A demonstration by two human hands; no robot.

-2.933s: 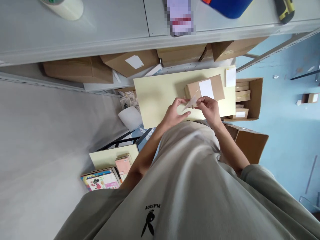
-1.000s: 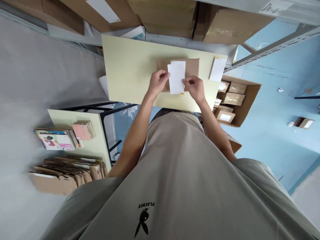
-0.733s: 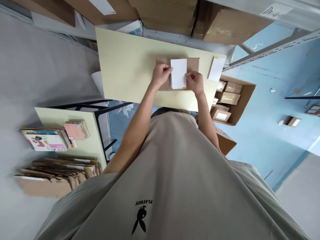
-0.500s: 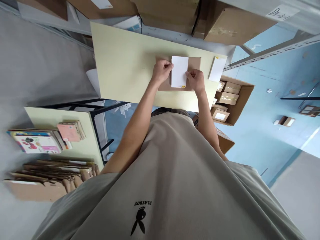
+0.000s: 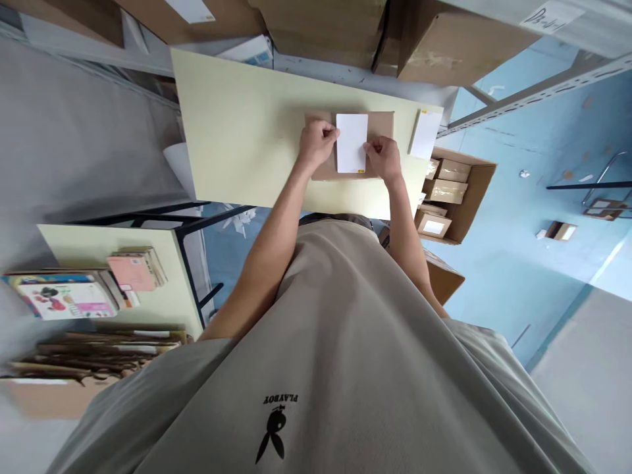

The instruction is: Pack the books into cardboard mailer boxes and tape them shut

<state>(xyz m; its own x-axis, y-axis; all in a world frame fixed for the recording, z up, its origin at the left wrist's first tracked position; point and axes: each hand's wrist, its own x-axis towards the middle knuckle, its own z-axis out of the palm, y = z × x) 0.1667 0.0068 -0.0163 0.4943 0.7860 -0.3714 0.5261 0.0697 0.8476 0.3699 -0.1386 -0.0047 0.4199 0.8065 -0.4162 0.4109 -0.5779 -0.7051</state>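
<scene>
A blank white label (image 5: pixel 351 143) with a small yellow mark at its lower right corner lies over a flat brown cardboard parcel (image 5: pixel 381 123). My left hand (image 5: pixel 318 141) pinches the label's left edge between thumb and finger. On the opposite side, my right hand (image 5: pixel 384 157) has its thumb and finger closed at the right edge. Both hands rest over the cardboard, on a pale yellow table (image 5: pixel 237 125). Whether the label is stuck down cannot be made out.
Another white label stack (image 5: pixel 425 134) lies at the table's right end. Beside it stands an open carton (image 5: pixel 474 201) holding several small boxes. Large cartons (image 5: pixel 320 29) line the shelf behind. At left, books (image 5: pixel 64 296) and folded cardboard (image 5: pixel 59 395) sit by a second table.
The view has shifted slightly. Both hands stay at the label's two edges, with little visible movement against the cardboard.
</scene>
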